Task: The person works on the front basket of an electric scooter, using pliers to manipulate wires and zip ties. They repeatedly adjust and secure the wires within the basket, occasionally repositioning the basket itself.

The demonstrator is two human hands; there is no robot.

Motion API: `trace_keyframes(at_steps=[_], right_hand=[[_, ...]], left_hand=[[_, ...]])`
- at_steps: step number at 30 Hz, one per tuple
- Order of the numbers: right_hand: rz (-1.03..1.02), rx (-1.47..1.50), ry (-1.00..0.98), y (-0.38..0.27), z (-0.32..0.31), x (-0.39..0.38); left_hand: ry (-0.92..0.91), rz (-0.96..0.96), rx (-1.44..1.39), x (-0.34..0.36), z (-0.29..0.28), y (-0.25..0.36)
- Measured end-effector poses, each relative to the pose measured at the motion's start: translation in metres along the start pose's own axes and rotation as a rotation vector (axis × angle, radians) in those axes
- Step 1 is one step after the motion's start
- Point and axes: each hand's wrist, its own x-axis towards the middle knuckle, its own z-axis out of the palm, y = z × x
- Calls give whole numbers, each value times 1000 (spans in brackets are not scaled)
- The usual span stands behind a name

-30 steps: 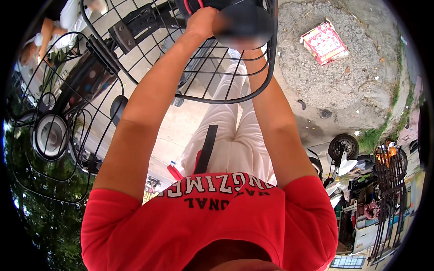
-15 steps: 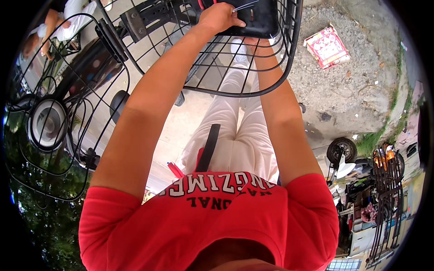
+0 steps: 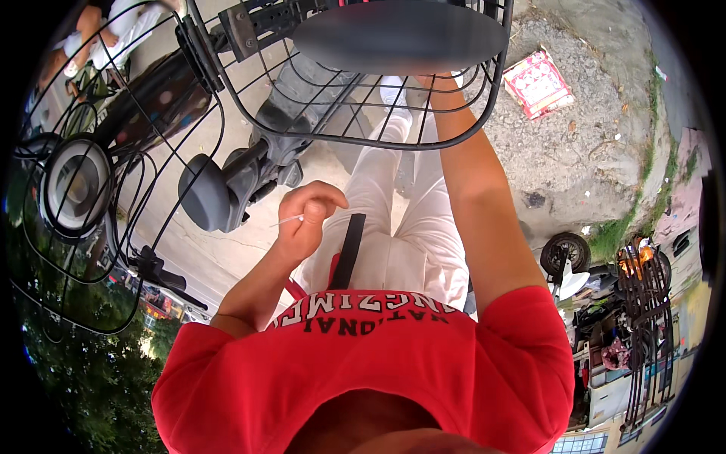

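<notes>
My left hand (image 3: 306, 216) is curled in front of my left thigh, away from the basket. Its fingers are closed on a thin white strip (image 3: 289, 219) that looks like a cable tie. At the top, a black wire basket (image 3: 355, 141) hangs over my legs. My right arm reaches up behind its mesh. Only a bit of my right hand (image 3: 437, 79) shows, at the basket's far part. Its fingers are hidden, so what it touches I cannot make out. A dark blurred oval (image 3: 401, 36) covers the basket's upper part.
Left of the basket are a second wire basket (image 3: 136, 297) and a round headlamp (image 3: 77, 189). A grey vehicle part (image 3: 206, 193) stands below. A person (image 3: 113, 34) sits at the upper left. A red-and-white carton (image 3: 539, 83) lies on rough ground; parked vehicles (image 3: 605, 280) stand right.
My left hand has left the black box in the basket and come down to my thigh, still holding thin white material. My right arm stays at the basket. The view has shifted slightly.
</notes>
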Motion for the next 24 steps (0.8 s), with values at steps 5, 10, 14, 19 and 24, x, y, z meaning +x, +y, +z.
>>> trace_keyframes(at_steps=[5, 10, 14, 19, 24], right_hand=[[-14, 12, 21, 6, -14, 0], [-6, 28, 16, 19, -37, 3], [34, 60, -24, 22, -60, -4], [19, 117, -15, 13, -108, 5], [9, 204, 51, 4, -134, 21]], left_hand=[[38, -658, -567, 16, 35, -132], [210, -562, -1010, 135, 84, -235], [-98, -82, -1434, 237, 111, -295], [44, -181, -1051, 266, 143, -286], [253, -257, -991, 284, 185, -272]])
